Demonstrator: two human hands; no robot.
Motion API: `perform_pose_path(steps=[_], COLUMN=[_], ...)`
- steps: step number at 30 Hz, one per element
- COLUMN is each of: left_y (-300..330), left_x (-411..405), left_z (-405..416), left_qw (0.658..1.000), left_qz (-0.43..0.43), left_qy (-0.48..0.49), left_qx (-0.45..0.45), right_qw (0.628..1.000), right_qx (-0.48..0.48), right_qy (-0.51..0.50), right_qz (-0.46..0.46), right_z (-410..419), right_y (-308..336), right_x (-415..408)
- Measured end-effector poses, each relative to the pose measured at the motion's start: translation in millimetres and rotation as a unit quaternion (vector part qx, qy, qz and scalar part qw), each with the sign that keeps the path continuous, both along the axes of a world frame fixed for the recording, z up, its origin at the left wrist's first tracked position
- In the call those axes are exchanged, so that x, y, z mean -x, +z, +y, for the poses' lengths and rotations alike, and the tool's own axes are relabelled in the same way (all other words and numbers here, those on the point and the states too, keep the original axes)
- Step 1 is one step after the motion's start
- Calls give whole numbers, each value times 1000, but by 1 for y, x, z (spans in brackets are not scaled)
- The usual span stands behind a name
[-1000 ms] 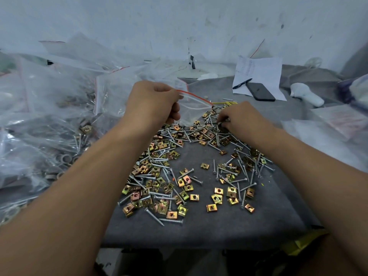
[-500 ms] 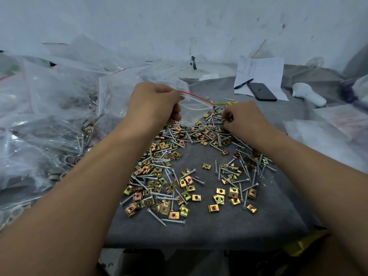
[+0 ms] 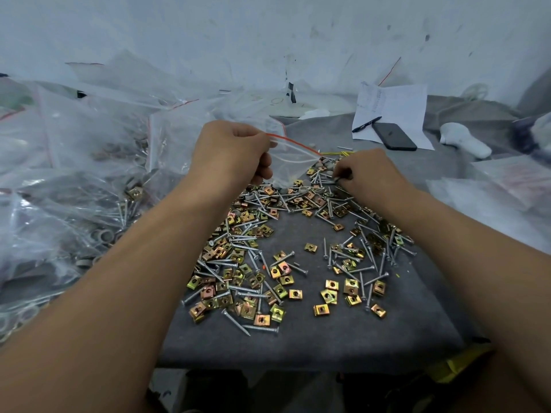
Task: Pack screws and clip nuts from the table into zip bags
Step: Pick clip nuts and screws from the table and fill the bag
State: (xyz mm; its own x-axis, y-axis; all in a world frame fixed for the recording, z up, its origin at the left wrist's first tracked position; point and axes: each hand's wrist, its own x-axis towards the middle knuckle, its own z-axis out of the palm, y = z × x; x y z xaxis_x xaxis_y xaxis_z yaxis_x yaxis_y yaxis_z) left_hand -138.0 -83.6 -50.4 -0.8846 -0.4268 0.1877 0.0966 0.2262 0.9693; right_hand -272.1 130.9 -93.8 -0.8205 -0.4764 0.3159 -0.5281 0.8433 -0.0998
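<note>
setting: a tabletop (image 3: 298, 347) covered in grey felt is shown against a scuffed white wall.

item 1, loose hardware: silver screws (image 3: 238, 289) and brass-coloured clip nuts (image 3: 328, 295) are spread in a wide heap at the middle of the tabletop, screws and nuts mixed together. the pieces are judged small, hard and light singly; pinching by the shank or by the flat faces is advised, as they are likely to roll or slip on one another.

item 2, zip bag (image 3: 293, 162): a clear bag with a red seal line is held at the far edge of the heap. it is judged thin, limp and slippery; it is best taken at the stiffer seal edge.

item 3, left hand (image 3: 231, 153): its fingers are curled and the bag's mouth is pinched by them.

item 4, right hand (image 3: 369, 171): at the far right of the heap, beside the bag's mouth; something small and silvery is pinched in its fingers, probably screws.

item 5, surroundings: filled plastic bags (image 3: 74, 174) are piled left of the heap; a paper sheet (image 3: 393, 111), a pen (image 3: 366, 124) and a phone (image 3: 393, 136) are laid beyond the heap to the right.
</note>
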Motion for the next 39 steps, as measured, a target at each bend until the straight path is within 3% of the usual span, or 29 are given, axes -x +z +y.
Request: perform_pose_path(steps=[6,8,10,11,12,13,14,16,19,29,30,31,33,34,36,39], left_y=[0,0,0,0,0,1,1,1,1,2,2,2,2,2,3,4], left_x=[0,0,1,2,3,4,4,5,5,-2,-2,-2,-1,-1,0,0], left_z=[1,1,-1,-2,-3,-3,-3,-1,3,5,5,5,6,6,7,8], left_qw=[1000,1000,1000,1000,1000,1000,1000,1000,1000,999,999,999,999,999,999,997], left_qz=[1,3,3,3,3,3,3,3,2,5,5,5,6,6,9,21], left_qy=[-8,-9,-6,-5,-7,-10,-12,-17,-28,-25,-25,-26,-29,-29,-34,-57], left_qx=[3,2,1,0,0,0,0,-1,1,25,26,25,26,29,33,37], right_qw=[999,997,981,956,907,835,762,683,630,509,530,589,762,824,883,930], right_qx=[19,75,190,281,388,482,542,580,606,667,663,643,545,486,406,320], right_qy=[-26,-29,-35,-22,10,55,101,165,208,242,239,233,214,207,197,177], right_qz=[-14,-10,-31,-80,-164,-260,-338,-412,-438,-487,-472,-430,-277,-205,-128,-24], right_z=[-3,1,6,8,9,9,9,8,5,-11,-12,-14,-16,-18,-22,-27], right_y=[-5,-5,2,9,18,28,35,44,49,58,58,57,54,51,48,48], right_x=[1,2,3,2,-1,-7,-13,-27,-46,-66,-67,-68,-73,-75,-79,-82])
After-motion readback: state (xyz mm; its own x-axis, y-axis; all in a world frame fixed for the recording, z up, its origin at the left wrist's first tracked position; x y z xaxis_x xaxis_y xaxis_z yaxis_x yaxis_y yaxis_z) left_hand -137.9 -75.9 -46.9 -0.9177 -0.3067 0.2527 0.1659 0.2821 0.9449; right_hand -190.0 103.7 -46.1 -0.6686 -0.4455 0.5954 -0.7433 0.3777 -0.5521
